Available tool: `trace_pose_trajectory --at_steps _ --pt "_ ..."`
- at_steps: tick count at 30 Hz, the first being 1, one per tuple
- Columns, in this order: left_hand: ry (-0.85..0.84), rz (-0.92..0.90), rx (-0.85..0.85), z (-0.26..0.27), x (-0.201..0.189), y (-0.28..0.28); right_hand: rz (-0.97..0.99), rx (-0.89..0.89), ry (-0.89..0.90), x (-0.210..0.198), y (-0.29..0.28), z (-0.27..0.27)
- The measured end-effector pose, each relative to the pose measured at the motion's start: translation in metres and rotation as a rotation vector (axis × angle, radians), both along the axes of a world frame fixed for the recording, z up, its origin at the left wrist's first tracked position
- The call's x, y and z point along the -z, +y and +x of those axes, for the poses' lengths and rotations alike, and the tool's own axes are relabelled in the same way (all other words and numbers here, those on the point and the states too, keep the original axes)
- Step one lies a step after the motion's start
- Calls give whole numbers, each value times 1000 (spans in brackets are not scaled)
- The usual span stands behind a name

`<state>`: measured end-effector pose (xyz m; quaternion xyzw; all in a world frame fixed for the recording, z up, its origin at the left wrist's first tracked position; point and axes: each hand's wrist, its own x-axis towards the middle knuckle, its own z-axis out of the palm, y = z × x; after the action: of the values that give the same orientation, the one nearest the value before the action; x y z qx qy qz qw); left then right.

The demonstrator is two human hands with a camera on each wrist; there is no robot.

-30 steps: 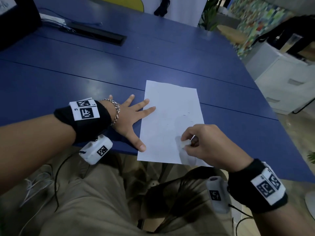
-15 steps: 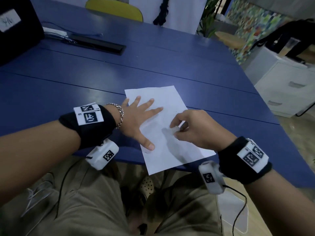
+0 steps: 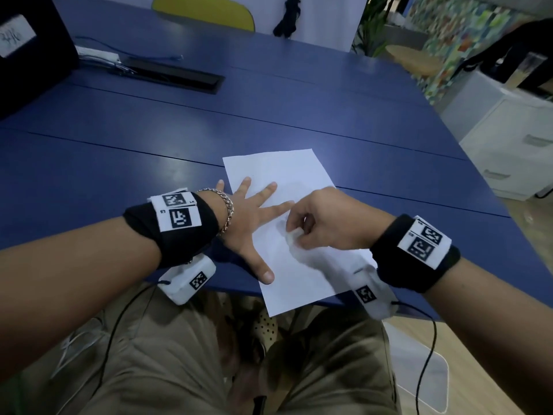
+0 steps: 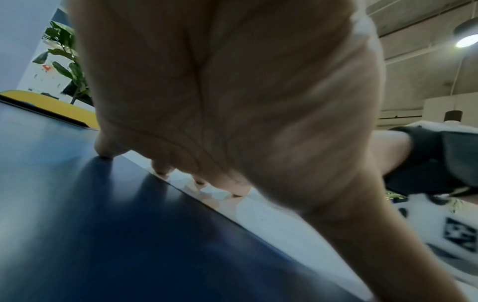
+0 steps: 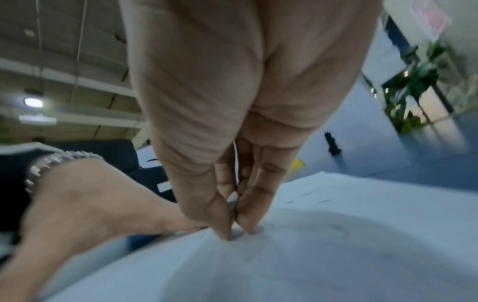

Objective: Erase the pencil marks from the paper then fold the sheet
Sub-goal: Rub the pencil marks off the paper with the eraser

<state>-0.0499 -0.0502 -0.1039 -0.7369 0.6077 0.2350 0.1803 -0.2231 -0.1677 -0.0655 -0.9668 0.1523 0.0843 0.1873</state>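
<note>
A white sheet of paper (image 3: 287,175) lies on the blue table (image 3: 149,139), its near end hanging over the table's front edge. My left hand (image 3: 251,217) lies flat on the sheet's left side, fingers spread and straight, thumb pressing near the front edge. My right hand (image 3: 294,235) pinches a small white eraser (image 3: 291,236) between thumb and fingers and presses it onto the middle of the paper (image 5: 336,245). In the right wrist view the right hand's fingertips (image 5: 227,230) meet on the sheet, and faint pencil marks (image 5: 308,197) show beyond them. In the left wrist view the left hand's fingertips (image 4: 160,171) touch the paper's edge.
A black cable tray (image 3: 173,74) and a white power strip (image 3: 98,53) lie at the table's far left, beside a dark box (image 3: 30,52). A yellow chair (image 3: 203,9) stands behind the table. White drawers (image 3: 514,139) stand to the right. My lap is below the table's edge.
The sheet has turned and slid left, its near end now over the table's edge. My left hand moved further onto it, and my right hand with the eraser shifted left and up toward the sheet's middle.
</note>
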Motion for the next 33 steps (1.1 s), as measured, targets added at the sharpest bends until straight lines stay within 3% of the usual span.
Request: trace_pose_trajectory --at_steps 4,9,15,20,26,31,33 --pt "9 14 -12 -1 0 1 -96 106 -57 3 -9 1" --pt "2 32 -14 -1 -2 0 -2 -118 10 1 23 -7" --pt "20 46 -27 -1 -3 0 -108 36 -106 5 1 2" --pt "12 61 -23 -1 -3 -1 -17 -138 23 3 24 -7" --pt "14 65 -29 -2 -4 0 -125 75 -83 5 -5 0" --pt "12 67 -30 -4 -6 0 -45 -166 32 1 39 -15" --pt "1 72 -30 -4 -6 0 -58 -128 31 1 28 -12"
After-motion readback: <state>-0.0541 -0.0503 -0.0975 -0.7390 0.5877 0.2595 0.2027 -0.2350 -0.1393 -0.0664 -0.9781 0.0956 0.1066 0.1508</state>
